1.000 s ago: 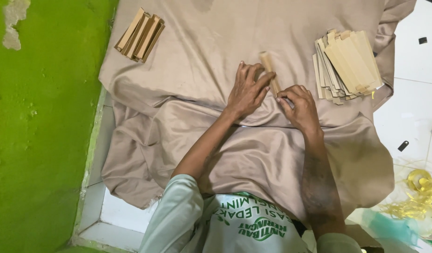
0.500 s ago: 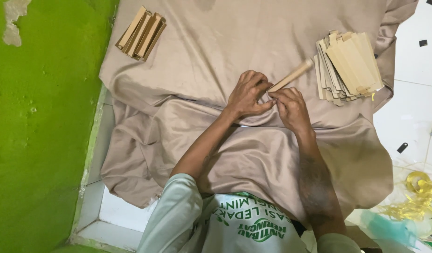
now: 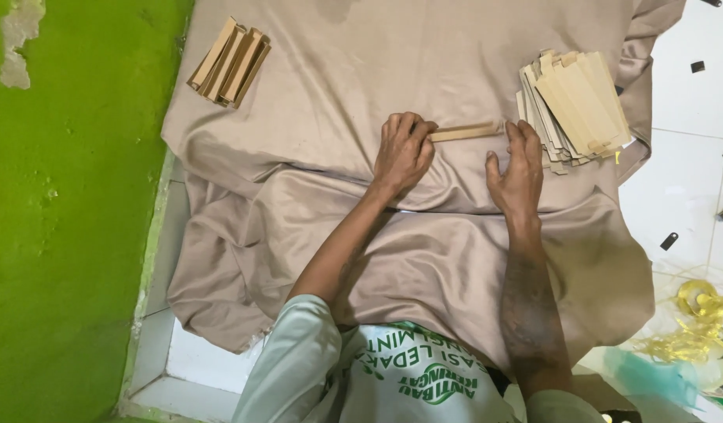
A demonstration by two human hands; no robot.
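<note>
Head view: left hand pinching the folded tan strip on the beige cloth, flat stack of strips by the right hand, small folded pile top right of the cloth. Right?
One slip: the small folded pile lies at the cloth's top left, not top right, as the head view shows. The left hand does pinch the folded tan strip, and the flat stack sits by the right hand.

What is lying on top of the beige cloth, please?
On the beige cloth lie a folded tan strip, a fanned stack of flat pieces, a small bundle and both hands; whatever is beneath the cloth is hidden.

The person wears a pale short-sleeved shirt (image 3: 393, 376) with green printed lettering.
</note>
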